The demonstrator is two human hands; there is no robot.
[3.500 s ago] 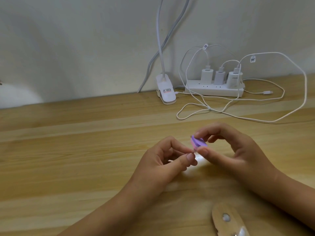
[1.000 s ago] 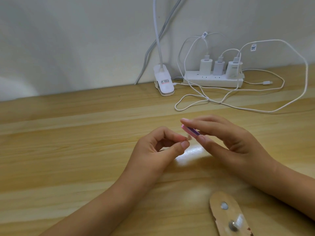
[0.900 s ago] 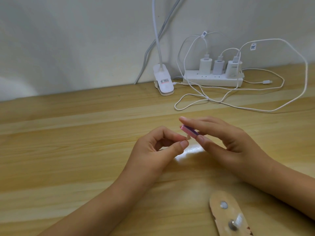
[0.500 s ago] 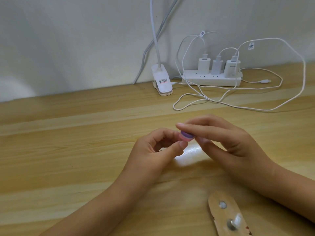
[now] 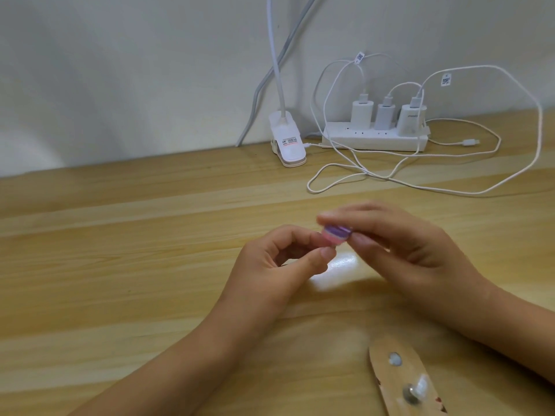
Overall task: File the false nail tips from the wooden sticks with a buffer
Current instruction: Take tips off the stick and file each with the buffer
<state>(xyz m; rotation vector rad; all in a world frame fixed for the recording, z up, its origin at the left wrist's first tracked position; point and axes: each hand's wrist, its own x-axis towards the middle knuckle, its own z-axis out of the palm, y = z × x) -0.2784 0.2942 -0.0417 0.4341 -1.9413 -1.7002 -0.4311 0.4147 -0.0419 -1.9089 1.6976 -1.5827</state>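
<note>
hands (image 5: 330, 265): 2, bare | forearms: bare, sleeveless | nails: short

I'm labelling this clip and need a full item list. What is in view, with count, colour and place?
buffer: one, pink and purple, held at the right fingertips, above the table centre
nail tip: too small and hidden in the left pinch to count
wooden stick: one, tan, near edge right of centre, with small pale pieces stuck on it
power strip: one, white, far side against the wall
chargers: three, white, plugged into the strip
cables: several, white, looped in front of the strip
clip lamp base: one, white, left of the strip
table: one, light wood
left hand: one, pinching at the buffer
right hand: one, grip on the buffer
</note>
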